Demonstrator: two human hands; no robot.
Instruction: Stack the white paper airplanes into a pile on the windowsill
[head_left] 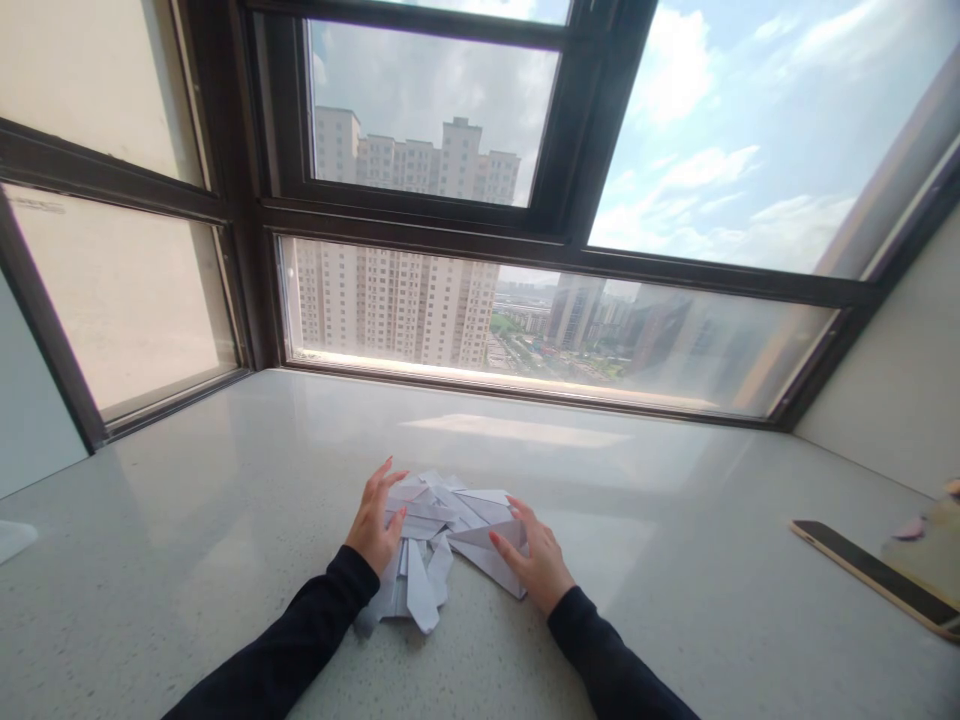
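A heap of folded white paper pieces (442, 545) lies on the pale stone sill (225, 500) in front of me. My left hand (375, 525) rests on the heap's left side, fingers stretched out over the paper. My right hand (536, 560) lies on the heap's right side, with its fingers on a folded triangular piece (491, 535). Whether those fingers pinch the piece or only press on it I cannot make out. Both arms wear black sleeves.
A phone (874, 575) lies screen-up at the right of the sill. A large dark-framed window (420, 225) stands beyond the sill, with tower blocks outside. A white wall (892, 380) closes the right side.
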